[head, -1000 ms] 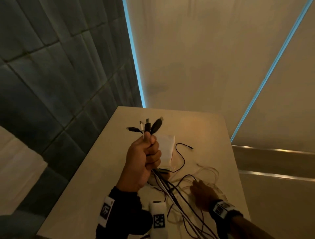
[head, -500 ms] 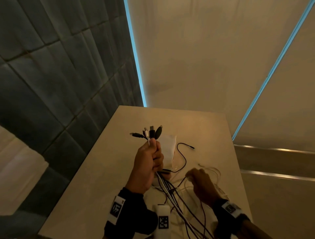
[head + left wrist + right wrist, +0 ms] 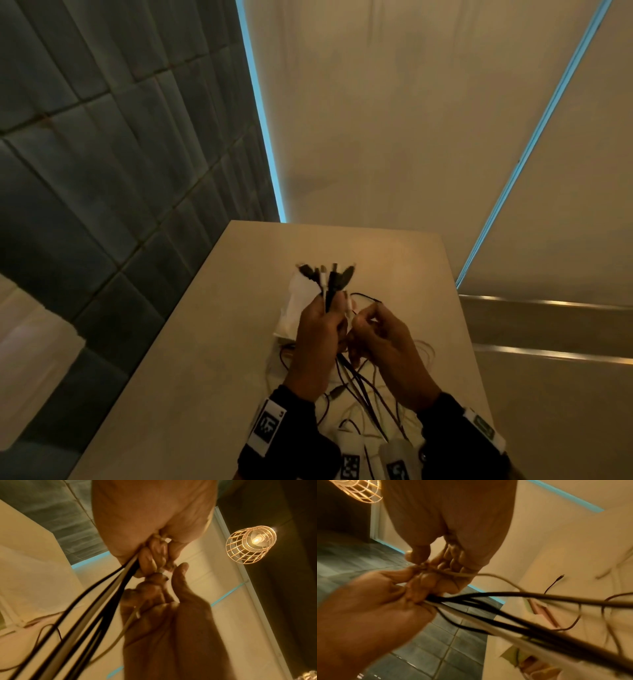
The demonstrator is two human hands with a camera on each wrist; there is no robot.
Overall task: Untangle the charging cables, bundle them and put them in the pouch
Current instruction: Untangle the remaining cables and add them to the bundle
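1. the left hand (image 3: 317, 337) is seen just below centre of the head view, clenched around a bunch of charging cables (image 3: 359, 387), with the plug ends (image 3: 327, 274) fanned out above the fist.
2. the right hand (image 3: 383, 339) is held immediately to the right of it, fingertips touching the left fist; a thin pale cable (image 3: 481, 575) is pinched between its thumb and fingers, as the right wrist view shows.
3. the free lengths are seen trailing down from the fist to the table (image 3: 212, 342), where loose loops lie at lower centre of the frame. a single black cable end (image 3: 368, 298) lies just above the right hand.
4. a pale flat item, taken to be the pouch (image 3: 294, 308), lies on the table behind the left hand, partly hidden; whether it is open cannot be told.
5. handling judgement: the cables are light, limp and smooth-jacketed, and slippage through a loose fist is to be expected. the firmest hold is judged to be just behind the stiff plug housings, where the bunch is already gripped.
6. risk: snagging of the trailing loops is likely if the bunch is pulled sharply; strands are better drawn out singly.
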